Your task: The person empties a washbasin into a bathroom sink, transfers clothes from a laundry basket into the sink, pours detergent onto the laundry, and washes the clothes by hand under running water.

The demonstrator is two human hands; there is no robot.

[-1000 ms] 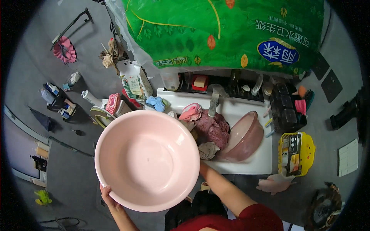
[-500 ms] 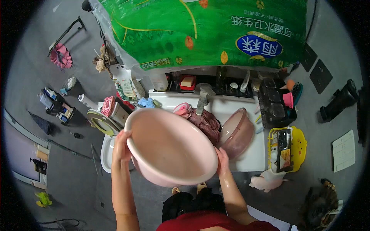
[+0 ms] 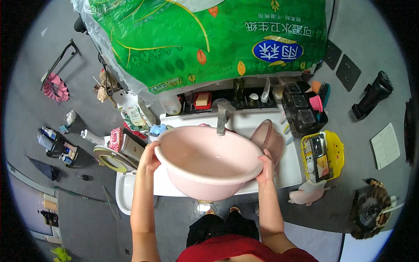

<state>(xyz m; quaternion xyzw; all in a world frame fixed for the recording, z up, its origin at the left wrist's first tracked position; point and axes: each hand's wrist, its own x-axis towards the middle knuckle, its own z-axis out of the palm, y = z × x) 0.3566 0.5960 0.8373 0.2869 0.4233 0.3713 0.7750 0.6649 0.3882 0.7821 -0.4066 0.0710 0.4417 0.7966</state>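
Observation:
Between my two hands is a large pale pink wash basin [image 3: 214, 190], tilted a little, its hollow facing up and toward me. My left hand [image 3: 150, 158] grips its rim on the left, and my right hand [image 3: 265, 167] grips the rim on the right. The basin's far rim reaches under the metal faucet [image 3: 223, 115] of the white sink [image 3: 290, 172]. A smaller translucent pinkish bowl [image 3: 271, 142] leans in the sink, partly behind the basin and my right hand. The dark cloth seen earlier in the sink is hidden behind the basin.
A large green plastic-wrapped package [image 3: 187, 43] hangs over the counter's far side. Soap sits in a red dish [image 3: 202, 100] behind the sink. To the right are a black organizer [image 3: 299, 109] and a yellow basket [image 3: 334, 155] with a phone; folded basins [image 3: 111, 159] stand left.
Both hands have moved the basin rightward and toward the faucet. It has levelled out from a stronger sideways tilt and now covers the dark cloth. The view has shifted slightly.

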